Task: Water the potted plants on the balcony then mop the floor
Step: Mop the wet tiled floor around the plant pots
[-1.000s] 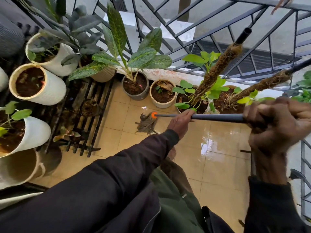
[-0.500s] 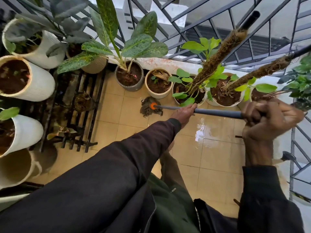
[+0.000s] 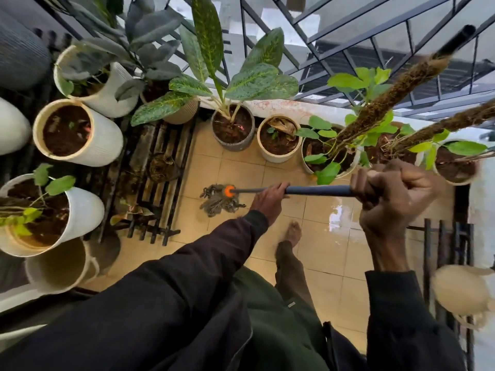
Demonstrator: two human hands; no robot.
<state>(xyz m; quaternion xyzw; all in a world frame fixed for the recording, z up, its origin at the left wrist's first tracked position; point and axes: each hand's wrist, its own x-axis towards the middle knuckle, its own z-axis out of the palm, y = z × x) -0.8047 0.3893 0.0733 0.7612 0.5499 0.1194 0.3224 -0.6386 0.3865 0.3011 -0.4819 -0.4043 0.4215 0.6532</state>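
The left hand [image 3: 270,199] is curled round the dark mop handle [image 3: 318,190] low down, a little to the 3 o'clock side of centre, sleeve running off toward 7 o'clock. The right hand [image 3: 391,199], further out at 3 o'clock, is a tight fist clamped over the upper end of the same handle. The handle lies nearly level across the view, pointing toward 9 o'clock.

The stringy mop head [image 3: 219,202] lies on the tan floor tiles [image 3: 235,167] just on the 8 o'clock side of centre, below its orange collar [image 3: 229,190]. It is near a black slatted rack [image 3: 158,178] at 9 o'clock (not touching it, as far as can be seen).

A wet sheen [image 3: 337,215] shows on the tiles at 4 o'clock. A bare foot [image 3: 293,231] stands on the floor at 5 o'clock.

Potted plants line the railing [image 3: 348,36] from 12 to 2 o'clock: a grey pot [image 3: 232,141], a cream pot [image 3: 278,153], and pots with moss poles [image 3: 380,103]. White ribbed pots [image 3: 104,140] crowd 9 to 10 o'clock.
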